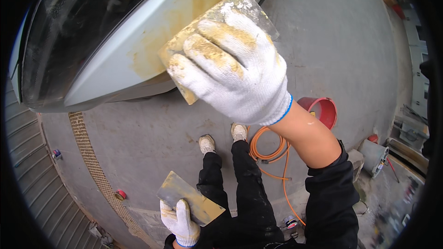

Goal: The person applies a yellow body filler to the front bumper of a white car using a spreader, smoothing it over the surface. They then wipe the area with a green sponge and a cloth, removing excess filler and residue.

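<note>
Right hand [235, 67], white-gloved, grasping a stained spreader [243, 7] at a pale curved panel [115, 50].
Its fingers are bent over the spreader's face; whether the blade touches the panel cannot be told. Low down, the left hand [181, 222] clasps a second smeared plate [196, 199] by its edge, near the dark trousers [249, 193]. Step in hand, in my judgement: working yellow paste [150, 50] across the panel. The next move would call for even pressure along the curve.

White gloves [247, 76], blue-edged — yellow-stained fingers [210, 53] — black trousers [248, 175], pale shoes [206, 145].
</note>
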### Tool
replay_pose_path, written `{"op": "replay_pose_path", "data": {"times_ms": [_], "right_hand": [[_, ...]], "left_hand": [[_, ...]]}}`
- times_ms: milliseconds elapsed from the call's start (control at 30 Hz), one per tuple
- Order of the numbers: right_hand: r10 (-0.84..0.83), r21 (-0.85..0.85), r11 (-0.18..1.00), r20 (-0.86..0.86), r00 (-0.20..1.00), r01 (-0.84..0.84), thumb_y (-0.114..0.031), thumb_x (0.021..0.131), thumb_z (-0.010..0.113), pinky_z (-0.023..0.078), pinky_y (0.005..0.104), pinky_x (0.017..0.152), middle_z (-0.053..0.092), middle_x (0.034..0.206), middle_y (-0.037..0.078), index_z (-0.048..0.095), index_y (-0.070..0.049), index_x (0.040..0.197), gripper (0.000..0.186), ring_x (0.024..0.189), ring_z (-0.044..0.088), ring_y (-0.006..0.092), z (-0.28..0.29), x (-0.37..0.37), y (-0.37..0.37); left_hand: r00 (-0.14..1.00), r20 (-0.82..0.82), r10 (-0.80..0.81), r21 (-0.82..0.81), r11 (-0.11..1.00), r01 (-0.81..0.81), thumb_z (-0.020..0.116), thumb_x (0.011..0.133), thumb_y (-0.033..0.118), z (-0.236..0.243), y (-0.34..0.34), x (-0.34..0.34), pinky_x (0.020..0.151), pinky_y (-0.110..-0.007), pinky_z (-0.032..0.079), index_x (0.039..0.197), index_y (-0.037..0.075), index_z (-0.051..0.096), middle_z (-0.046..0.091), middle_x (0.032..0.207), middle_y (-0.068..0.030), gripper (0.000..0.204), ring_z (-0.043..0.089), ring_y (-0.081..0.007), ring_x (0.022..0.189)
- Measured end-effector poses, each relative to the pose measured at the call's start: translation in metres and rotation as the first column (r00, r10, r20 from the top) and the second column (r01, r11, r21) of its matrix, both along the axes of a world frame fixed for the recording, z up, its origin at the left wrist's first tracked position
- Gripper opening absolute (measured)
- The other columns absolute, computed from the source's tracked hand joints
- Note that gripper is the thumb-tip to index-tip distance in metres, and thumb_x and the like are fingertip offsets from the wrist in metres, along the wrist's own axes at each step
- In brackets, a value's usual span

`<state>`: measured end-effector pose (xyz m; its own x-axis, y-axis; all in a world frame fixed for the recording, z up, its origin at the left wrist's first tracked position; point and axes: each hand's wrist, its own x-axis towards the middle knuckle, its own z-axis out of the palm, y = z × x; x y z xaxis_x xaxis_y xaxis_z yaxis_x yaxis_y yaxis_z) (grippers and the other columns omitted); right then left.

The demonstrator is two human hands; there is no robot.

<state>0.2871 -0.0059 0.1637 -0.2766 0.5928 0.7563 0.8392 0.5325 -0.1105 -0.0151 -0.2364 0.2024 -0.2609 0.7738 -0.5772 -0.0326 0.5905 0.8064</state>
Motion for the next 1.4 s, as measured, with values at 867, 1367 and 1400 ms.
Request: {"op": "replay_pose_path", "data": {"times_ms": [867,1367,1400], "right_hand": [[-0.051,0.024,0.998,-0.066,0.997,0.053,-0.021,0.076,0.085,0.059,0.0578,0.099,0.070,0.119,0.007,0.081,-0.020,0.112,0.036,0.114,0.066,0.0355,0.008,-0.024,0.002],[0.027,-0.117,0.993,0.196,0.980,-0.004,-0.023,0.081,0.082,0.059,0.0528,0.108,0.074,0.122,-0.004,0.081,-0.034,0.127,0.048,0.121,0.071,0.0264,0.044,0.028,-0.021],[0.024,-0.126,0.992,0.185,0.982,-0.001,-0.023,0.080,0.083,0.059,0.0526,0.109,0.074,0.122,-0.004,0.081,-0.034,0.127,0.048,0.121,0.071,0.0267,0.048,0.025,-0.014]], "left_hand": [[0.997,0.060,-0.049,-0.082,0.995,0.054,0.071,0.103,0.012,0.011,0.016,0.011,0.101,-0.035,0.054,0.142,-0.006,0.057,0.070,0.126,-0.0118,0.045,0.067,-0.0176,0.111],[0.993,0.115,-0.021,-0.087,0.996,0.031,0.066,0.100,0.005,0.018,0.028,0.022,0.098,-0.032,0.054,0.136,-0.005,0.062,0.071,0.122,-0.0105,0.038,0.067,-0.0151,0.106],[0.993,0.117,-0.012,-0.084,0.996,0.022,0.065,0.100,0.005,0.019,0.029,0.021,0.097,-0.032,0.054,0.136,-0.005,0.062,0.071,0.121,-0.0103,0.038,0.067,-0.0149,0.106]]}}
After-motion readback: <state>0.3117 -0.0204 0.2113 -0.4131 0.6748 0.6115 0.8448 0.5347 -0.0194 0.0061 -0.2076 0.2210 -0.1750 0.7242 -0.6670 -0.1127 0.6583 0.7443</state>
